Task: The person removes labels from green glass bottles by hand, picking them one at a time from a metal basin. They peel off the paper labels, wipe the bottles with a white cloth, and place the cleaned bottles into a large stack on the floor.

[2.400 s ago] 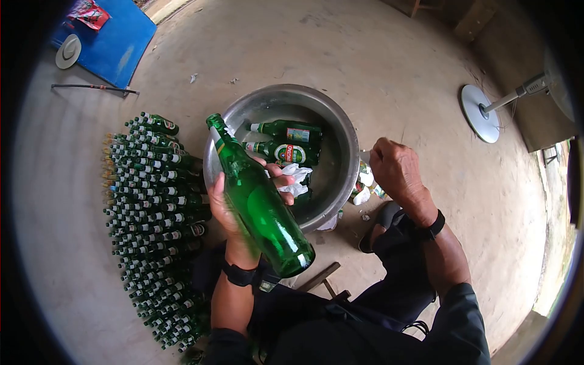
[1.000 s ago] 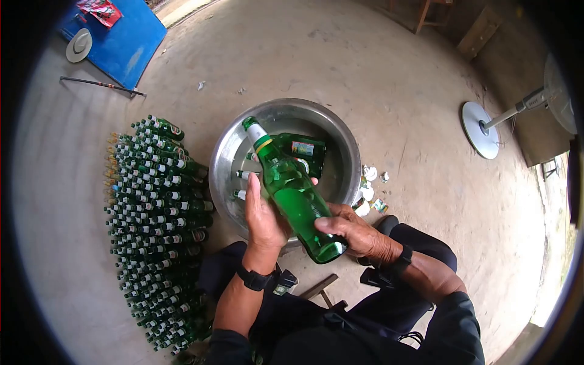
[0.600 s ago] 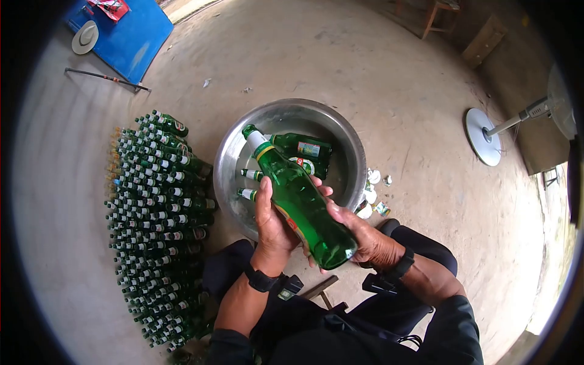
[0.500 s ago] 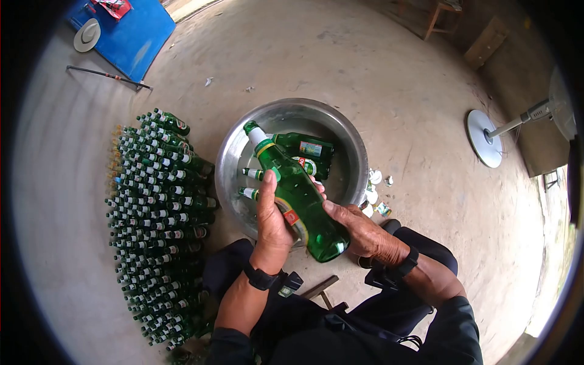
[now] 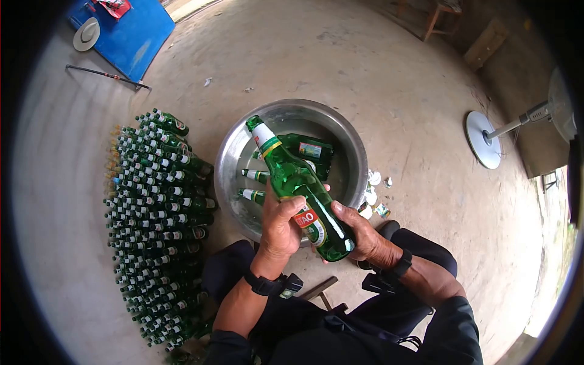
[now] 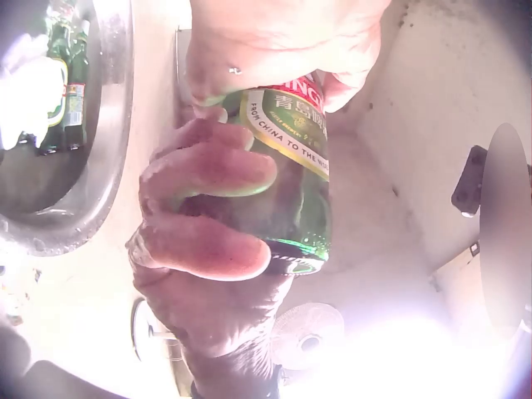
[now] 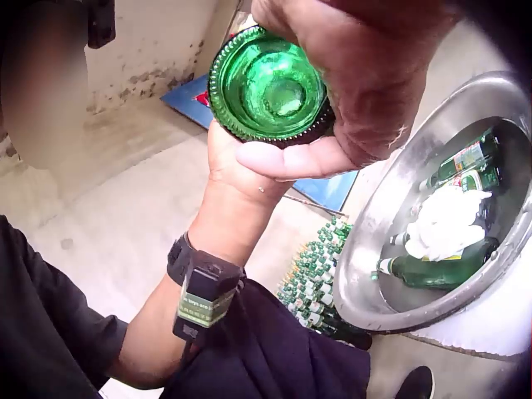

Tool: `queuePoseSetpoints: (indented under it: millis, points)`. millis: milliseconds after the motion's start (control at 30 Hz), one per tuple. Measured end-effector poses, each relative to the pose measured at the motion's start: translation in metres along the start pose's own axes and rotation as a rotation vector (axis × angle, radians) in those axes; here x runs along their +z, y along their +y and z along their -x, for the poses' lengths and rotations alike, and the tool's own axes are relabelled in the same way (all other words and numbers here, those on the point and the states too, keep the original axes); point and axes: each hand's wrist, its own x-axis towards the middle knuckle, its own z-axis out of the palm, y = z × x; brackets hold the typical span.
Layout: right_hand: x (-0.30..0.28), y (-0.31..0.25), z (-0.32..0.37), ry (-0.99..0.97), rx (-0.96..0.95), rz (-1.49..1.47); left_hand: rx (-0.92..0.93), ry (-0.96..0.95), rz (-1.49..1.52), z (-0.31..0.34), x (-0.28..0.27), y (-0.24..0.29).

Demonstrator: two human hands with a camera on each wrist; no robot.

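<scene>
Both hands hold a green glass bottle [image 5: 292, 173] slantwise above the near side of a metal basin [image 5: 359, 140], its neck toward the upper left. The left hand [image 5: 283, 228] grips the body, thumb beside the red and white label. Round the lower end curls the right hand [image 5: 362, 234]. In the left wrist view the fingers [image 6: 208, 174] wrap the bottle [image 6: 307, 199] near its base. The right wrist view shows the bottle's round base [image 7: 270, 87] with the right hand [image 7: 357, 91] against it. Other green bottles [image 5: 313, 148] lie in the basin, with white crumpled material [image 7: 449, 220] on them.
Many green bottles [image 5: 161, 219] stand packed on the floor left of the basin. Scraps [image 5: 371, 194] lie at its right. A fan base [image 5: 483, 140] stands farther right, and a blue board [image 5: 131, 42] with a hat [image 5: 86, 34] is at the upper left.
The right hand has come from the right side onto the bottle's lower end. The bottle has turned, bringing its red and white label into view, and the left thumb has shifted down along it.
</scene>
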Motion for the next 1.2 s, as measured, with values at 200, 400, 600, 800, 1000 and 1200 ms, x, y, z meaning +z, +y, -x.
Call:
queuePoseSetpoints:
  millis: [200,400,600,800,1000,1200]
  points:
    - [0.0,-0.005,0.001,-0.19,0.053,-0.31,-0.117,-0.042,0.189,0.007,0.003,-0.005]
    - [0.012,-0.016,0.003,-0.062,0.071,-0.021,-0.162,0.024,0.235,0.002,-0.001,-0.01]
    - [0.009,-0.013,-0.002,0.436,-0.489,0.931,-0.128,0.246,0.101,0.002,-0.018,-0.03]
    - [0.028,-0.003,0.001,0.497,-0.817,1.133,0.005,0.281,-0.16,0.0,-0.003,-0.041]
    - [0.037,0.01,0.008,0.49,-1.007,1.386,-0.095,0.306,-0.159,0.0,-0.011,-0.03]
    - [0.036,0.009,0.015,0.455,-1.018,1.283,0.005,0.287,-0.321,-0.001,-0.012,-0.035]
